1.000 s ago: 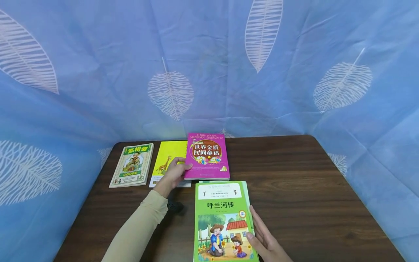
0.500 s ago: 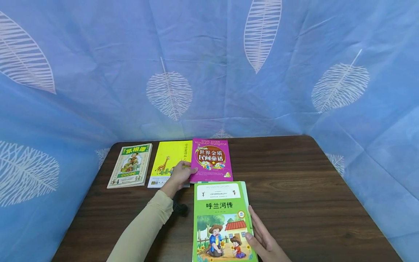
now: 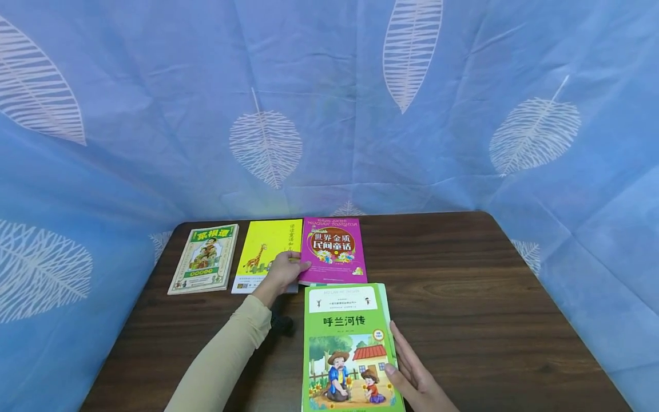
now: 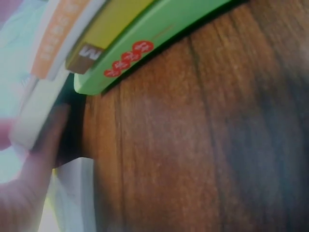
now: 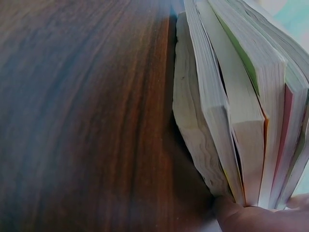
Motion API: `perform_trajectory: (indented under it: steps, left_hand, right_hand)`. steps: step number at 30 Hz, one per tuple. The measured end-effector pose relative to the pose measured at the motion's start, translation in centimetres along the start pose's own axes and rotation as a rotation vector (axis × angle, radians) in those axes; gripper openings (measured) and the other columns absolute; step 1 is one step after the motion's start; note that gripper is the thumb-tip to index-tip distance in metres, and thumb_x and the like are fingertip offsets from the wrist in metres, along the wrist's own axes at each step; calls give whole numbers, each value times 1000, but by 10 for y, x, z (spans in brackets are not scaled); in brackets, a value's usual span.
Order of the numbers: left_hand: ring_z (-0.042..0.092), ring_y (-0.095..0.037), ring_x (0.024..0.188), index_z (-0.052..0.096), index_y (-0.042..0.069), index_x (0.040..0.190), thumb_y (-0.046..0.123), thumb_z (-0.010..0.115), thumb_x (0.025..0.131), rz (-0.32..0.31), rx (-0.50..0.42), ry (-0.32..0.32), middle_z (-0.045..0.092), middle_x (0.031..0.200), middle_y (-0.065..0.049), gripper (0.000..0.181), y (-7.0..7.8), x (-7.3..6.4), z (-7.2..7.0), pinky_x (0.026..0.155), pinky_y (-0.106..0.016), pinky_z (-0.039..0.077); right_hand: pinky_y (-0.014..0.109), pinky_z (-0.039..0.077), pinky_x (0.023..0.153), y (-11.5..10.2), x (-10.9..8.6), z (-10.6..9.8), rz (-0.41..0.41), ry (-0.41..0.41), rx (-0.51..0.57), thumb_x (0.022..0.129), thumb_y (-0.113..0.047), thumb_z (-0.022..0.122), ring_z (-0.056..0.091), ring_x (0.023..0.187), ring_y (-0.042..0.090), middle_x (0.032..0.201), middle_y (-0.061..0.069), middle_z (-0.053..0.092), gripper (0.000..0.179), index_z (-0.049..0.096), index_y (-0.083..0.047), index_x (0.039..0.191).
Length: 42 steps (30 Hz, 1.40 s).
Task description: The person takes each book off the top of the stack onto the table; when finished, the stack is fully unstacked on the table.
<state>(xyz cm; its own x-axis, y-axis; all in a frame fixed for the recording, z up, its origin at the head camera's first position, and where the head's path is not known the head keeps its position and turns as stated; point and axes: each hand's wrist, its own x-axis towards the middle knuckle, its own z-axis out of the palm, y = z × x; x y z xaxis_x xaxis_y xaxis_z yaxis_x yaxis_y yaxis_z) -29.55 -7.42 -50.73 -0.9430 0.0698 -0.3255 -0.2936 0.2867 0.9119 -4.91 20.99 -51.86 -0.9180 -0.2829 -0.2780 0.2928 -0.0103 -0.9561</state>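
In the head view my left hand (image 3: 282,273) pinches the left edge of a purple book (image 3: 334,272), thumb on its cover. This book lies at the back of the table, just right of a yellow giraffe book (image 3: 262,246). The left wrist view shows fingers (image 4: 31,179) at the page block, blurred. My right hand (image 3: 418,384) grips the right side of a thick stack of books, thumb over the green top book (image 3: 355,326). Several page edges of the stack (image 5: 246,125) fan out in the right wrist view, with fingers at their end.
A cream and green book (image 3: 206,257) lies at the back left of the dark wooden table (image 3: 479,320). A small black object (image 3: 281,324) shows under my left wrist. Blue leaf-patterned cloth (image 3: 329,143) hangs behind and at both sides.
My left hand has moved the purple book slightly right and nearer, off the yellow book, uncovering that book's vertical title. Over the last half second little differs. The right hand stays at the stack.
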Motion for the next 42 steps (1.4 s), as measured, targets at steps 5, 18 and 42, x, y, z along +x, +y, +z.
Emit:
perform_trajectory:
  steps: [5,18,42]
  left_hand:
    - [73,-25,103,58,-3,141,14,70,101,33,136,16,71,122,-19,45,8,-9,-9,83,-31,62]
    - [69,-35,123,53,2,150,28,71,101,163,109,-69,66,136,-18,58,18,-45,-28,95,-44,63]
    - [52,-43,143,35,-1,161,45,58,107,37,-77,-294,46,158,-29,74,-53,-188,-15,104,-52,57]
  right_hand:
    - [36,59,100,0,0,1,-1,7,-5,112,-31,49,28,156,45,177,21,4,77,-1,-30,170]
    - [27,55,100,-2,-1,3,7,55,-24,111,-31,51,17,159,44,177,20,10,75,5,-31,170]
    - [36,59,101,-5,-1,2,50,6,3,112,-35,50,24,158,39,178,18,8,77,-1,-35,170]
